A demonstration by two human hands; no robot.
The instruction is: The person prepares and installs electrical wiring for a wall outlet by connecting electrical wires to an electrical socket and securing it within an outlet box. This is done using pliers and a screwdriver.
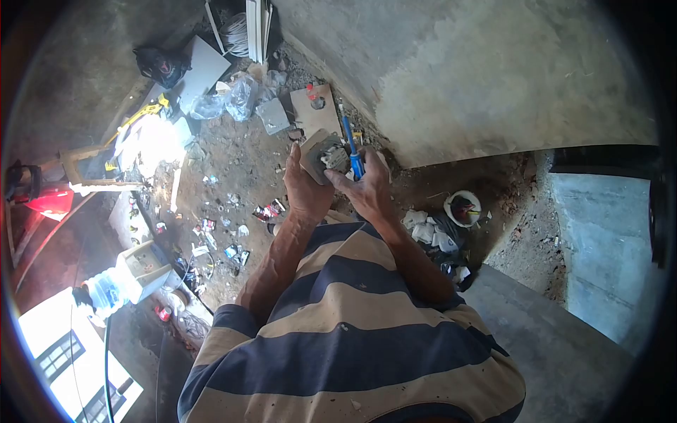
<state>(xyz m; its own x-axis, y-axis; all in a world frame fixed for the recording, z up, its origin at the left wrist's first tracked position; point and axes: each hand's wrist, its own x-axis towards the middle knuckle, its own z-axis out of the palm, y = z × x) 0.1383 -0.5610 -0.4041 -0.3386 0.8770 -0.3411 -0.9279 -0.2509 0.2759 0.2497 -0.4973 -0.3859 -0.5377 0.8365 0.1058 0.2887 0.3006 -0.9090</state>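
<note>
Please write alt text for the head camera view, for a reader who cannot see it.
A person in a striped shirt holds a grey socket box in the left hand and a blue-handled screwdriver in the right hand. Below lies a dirt floor littered with scraps, beside a rough plastered wall.

A dusty bare-earth floor [240,151] carries scattered litter: a flat brown cardboard piece [315,111] far, crumpled clear plastic bags [233,99] far left, white crumpled rags [429,233] right.

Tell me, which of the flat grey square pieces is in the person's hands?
The grey box gripped in the left hand; the other grey square lies on the dirt floor beyond.
</note>
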